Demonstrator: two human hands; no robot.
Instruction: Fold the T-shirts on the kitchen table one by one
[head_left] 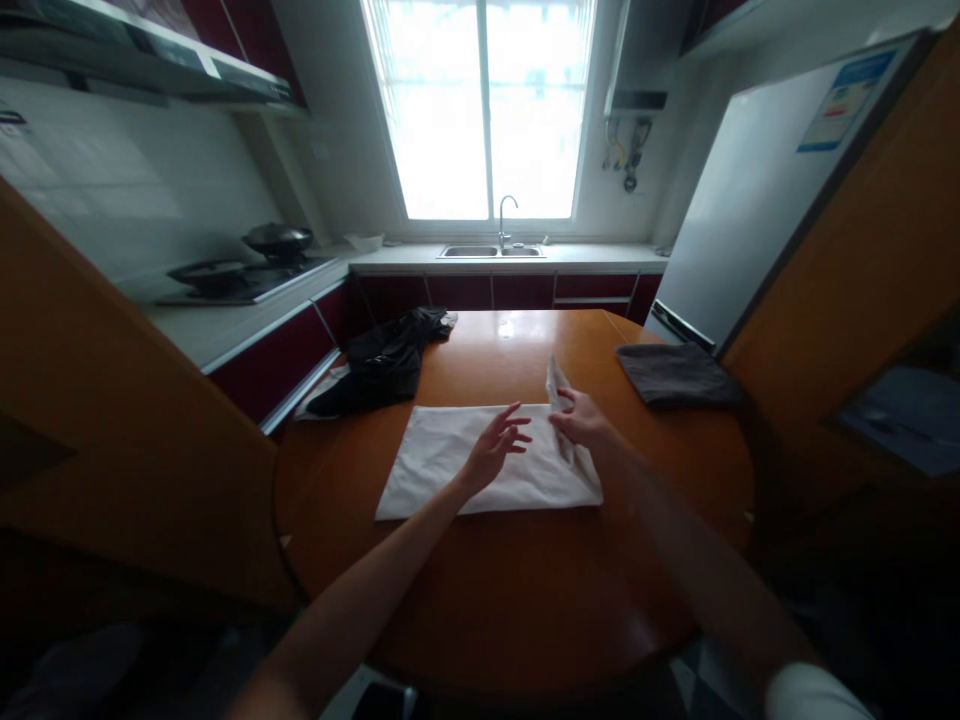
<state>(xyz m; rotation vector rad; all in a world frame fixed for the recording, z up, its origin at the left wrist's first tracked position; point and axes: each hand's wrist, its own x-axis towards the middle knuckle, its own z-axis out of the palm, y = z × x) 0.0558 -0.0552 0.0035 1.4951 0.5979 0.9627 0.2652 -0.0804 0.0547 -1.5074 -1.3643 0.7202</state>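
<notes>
A white cloth (442,450), perhaps a folded garment, lies flat across the middle of the wooden table. My right hand (581,418) pinches its far right corner and holds that part raised off the tabletop. Over the middle of the cloth is my left hand (495,448), fingers apart and holding nothing. Whether the left fingers touch the fabric I cannot tell.
On the round wooden table (525,590), a heap of black clothing (390,360) lies at the far left. A folded dark grey cloth (679,373) rests at the right. Beyond stand a counter with a sink (469,252), a stove (251,285) and a fridge (757,190).
</notes>
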